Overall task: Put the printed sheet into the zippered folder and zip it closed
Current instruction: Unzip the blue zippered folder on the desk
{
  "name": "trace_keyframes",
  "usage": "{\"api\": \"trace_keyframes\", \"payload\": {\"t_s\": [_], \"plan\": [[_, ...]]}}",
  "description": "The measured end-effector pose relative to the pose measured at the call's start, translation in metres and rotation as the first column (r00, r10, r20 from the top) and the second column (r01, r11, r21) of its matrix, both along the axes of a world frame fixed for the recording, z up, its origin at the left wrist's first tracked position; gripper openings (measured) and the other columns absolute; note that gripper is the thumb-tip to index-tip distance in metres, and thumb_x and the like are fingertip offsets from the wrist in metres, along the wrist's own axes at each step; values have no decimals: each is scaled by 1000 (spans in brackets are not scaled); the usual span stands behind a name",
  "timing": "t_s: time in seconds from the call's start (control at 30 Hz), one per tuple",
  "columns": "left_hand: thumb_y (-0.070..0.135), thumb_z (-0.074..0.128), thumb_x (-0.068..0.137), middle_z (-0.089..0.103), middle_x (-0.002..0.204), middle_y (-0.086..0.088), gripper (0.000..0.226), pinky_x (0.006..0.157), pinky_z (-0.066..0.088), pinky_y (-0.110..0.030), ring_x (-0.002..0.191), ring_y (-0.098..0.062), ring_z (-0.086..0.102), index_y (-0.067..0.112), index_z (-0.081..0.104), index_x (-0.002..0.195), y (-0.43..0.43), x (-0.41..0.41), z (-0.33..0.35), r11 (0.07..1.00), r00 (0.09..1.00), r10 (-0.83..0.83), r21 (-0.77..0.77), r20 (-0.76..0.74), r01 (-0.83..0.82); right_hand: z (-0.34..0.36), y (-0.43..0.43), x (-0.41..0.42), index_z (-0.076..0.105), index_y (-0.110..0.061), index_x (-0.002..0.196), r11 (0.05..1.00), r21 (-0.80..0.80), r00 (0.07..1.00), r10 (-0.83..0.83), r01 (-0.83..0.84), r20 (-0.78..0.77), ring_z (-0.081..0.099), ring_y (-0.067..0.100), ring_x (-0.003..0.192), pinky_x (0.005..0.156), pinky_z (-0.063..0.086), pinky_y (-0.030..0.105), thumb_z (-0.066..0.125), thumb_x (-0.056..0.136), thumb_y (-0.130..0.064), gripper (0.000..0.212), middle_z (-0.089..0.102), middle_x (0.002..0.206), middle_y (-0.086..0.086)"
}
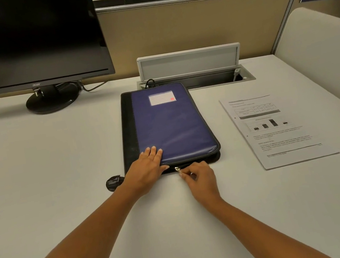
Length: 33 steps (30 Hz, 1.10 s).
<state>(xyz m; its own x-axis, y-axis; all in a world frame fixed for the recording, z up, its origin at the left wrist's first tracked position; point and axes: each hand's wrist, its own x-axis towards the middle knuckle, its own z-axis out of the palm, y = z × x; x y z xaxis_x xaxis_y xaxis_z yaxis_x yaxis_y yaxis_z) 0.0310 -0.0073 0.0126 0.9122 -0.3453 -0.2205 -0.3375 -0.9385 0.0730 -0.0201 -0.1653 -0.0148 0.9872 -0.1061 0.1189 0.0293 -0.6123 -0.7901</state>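
On the white desk (59,168), a closed blue-and-black zippered folder (171,126) is pressed flat by the left hand (146,168), fingers straight. Its small metal zipper pull (177,169) is pinched by the right hand (199,176). The printed paper sheet (275,127) is seen lying apart, right of it.

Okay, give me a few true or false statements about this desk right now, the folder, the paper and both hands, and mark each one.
1. The printed sheet is already inside the zippered folder. False: it lies on the desk, to the right of the folder, whose cover is down.
2. The left hand rests flat on the folder's near left corner. True.
3. The right hand pinches the zipper pull at the folder's near edge. True.
4. The monitor is showing a spreadsheet. False: its screen is dark.
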Motion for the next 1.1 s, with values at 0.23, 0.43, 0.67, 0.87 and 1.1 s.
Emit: {"api": "trace_keyframes", "payload": {"t_s": [0.23,0.43,0.67,0.87,1.1], "plan": [[37,43,94,22,154,-7,59,116,8,-32,143,-20,13,12,24,143,-5,-14,-4,945,987,142,-305,72,-114,-1,0,0,71,-14,95,998,-56,1000,-18,17,-13,48,8,84,70,38,17,62,84,-25,18,69,93,3],[21,68,80,63,89,-7,16,73,47,-30,85,-21,57,8,65,89,-23,-50,-13,749,871,391,-653,299,-112,0,1,-3,71,-16,87,993,-70,994,-102,99,-35,50,8,79,58,32,11,65,81,-31,17,70,86,0],[39,59,85,69,69,-13,39,65,51,-35,61,-21,62,4,69,72,-38,-48,-14,416,800,535,-739,-272,-530,2,3,-8,72,-13,93,999,11,999,-47,47,-22,55,14,82,68,42,18,65,83,-25,17,70,90,4],[35,63,83,69,64,-8,30,47,43,-19,42,-9,51,8,73,73,-46,-41,-14,320,758,523,-735,-389,-598,-1,-2,-9,71,-13,102,997,-22,997,69,-69,-33,53,15,87,68,38,12,62,85,-20,20,70,94,6],[15,62,83,69,65,-13,20,53,51,-26,44,-12,53,7,67,66,-43,-42,-15,446,811,530,-731,-249,-516,9,-16,5,72,-9,81,988,146,999,44,-42,-10,58,13,69,61,44,16,64,83,-21,14,69,78,5]]}}
